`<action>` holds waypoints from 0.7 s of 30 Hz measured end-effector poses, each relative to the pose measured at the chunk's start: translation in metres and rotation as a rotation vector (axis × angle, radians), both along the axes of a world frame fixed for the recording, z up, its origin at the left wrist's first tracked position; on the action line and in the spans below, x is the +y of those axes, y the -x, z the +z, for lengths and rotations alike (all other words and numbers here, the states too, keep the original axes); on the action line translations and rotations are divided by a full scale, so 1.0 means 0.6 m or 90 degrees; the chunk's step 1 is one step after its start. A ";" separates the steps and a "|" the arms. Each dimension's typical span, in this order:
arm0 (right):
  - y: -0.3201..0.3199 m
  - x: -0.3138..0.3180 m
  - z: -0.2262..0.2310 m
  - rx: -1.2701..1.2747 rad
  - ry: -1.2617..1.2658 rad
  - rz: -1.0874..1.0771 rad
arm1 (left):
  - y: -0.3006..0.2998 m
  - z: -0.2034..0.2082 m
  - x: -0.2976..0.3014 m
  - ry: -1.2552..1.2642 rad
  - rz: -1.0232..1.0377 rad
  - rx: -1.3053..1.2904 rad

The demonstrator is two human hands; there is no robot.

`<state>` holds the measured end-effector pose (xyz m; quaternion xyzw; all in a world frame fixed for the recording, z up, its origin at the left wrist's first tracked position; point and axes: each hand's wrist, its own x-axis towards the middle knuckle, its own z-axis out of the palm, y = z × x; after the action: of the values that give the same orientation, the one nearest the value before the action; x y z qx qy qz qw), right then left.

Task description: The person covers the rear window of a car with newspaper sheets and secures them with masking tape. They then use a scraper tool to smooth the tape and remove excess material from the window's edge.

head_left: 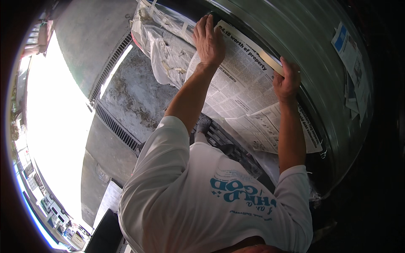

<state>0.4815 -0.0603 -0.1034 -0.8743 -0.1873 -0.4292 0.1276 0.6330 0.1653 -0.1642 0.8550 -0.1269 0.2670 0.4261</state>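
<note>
A person in a white shirt (181, 202) with blue print on it stands and leans over a big sheet of newspaper (240, 71). The newspaper is right in front of the person, spread along the side of a big, shiny gray body with long ridges (270, 25). A second sheet (270, 122) lies lower down, next to the first one.

The left hand (209, 44) lies on the top left corner of the newspaper. Its grip is open, with the fingers stretched out close together. The right hand (287, 80) is at the other end of the top edge. Its fingers are bent and its grip is closed on the end of a tan strip (271, 61), which runs along that edge between the two hands.

Crinkly, see-through plastic (166, 52) hangs to the left of the newspaper. Some folded papers (352, 63) lie on the gray body, far over on the right. Down below, a gray shoe (203, 123) shows, and a long metal drain grate (114, 124) runs across the floor (135, 95).
</note>
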 end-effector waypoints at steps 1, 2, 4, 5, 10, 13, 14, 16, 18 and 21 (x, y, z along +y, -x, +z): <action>0.002 0.000 -0.004 0.005 -0.004 -0.002 | 0.016 -0.008 -0.003 -0.040 -0.026 -0.031; 0.003 0.000 -0.007 0.009 -0.008 -0.005 | 0.030 -0.015 -0.007 -0.080 -0.052 -0.061; 0.003 0.000 -0.009 0.011 -0.005 -0.006 | 0.048 -0.015 -0.018 -0.105 -0.133 -0.044; 0.002 0.000 -0.007 0.009 0.001 -0.004 | 0.055 -0.012 -0.024 -0.116 -0.173 -0.037; 0.002 -0.002 -0.007 0.009 0.002 0.003 | 0.058 -0.013 -0.035 -0.135 -0.185 0.021; 0.007 0.000 -0.004 0.040 -0.038 -0.007 | 0.056 -0.015 -0.035 -0.132 -0.183 0.024; 0.005 0.000 -0.002 0.036 -0.051 -0.003 | 0.056 -0.017 -0.035 -0.133 -0.180 0.020; 0.006 0.002 0.008 0.059 -0.079 -0.014 | 0.057 -0.016 -0.037 -0.136 -0.174 0.016; 0.009 0.004 0.027 0.114 -0.108 -0.047 | 0.059 -0.010 -0.038 -0.139 -0.168 0.016; 0.003 0.031 0.095 0.229 -0.164 -0.035 | 0.058 -0.011 -0.034 -0.181 -0.141 0.017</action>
<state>0.4799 -0.0414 -0.0463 -0.9181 -0.0814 -0.2897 0.2579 0.5984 0.1446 -0.1706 0.8909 -0.2512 0.1866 0.3292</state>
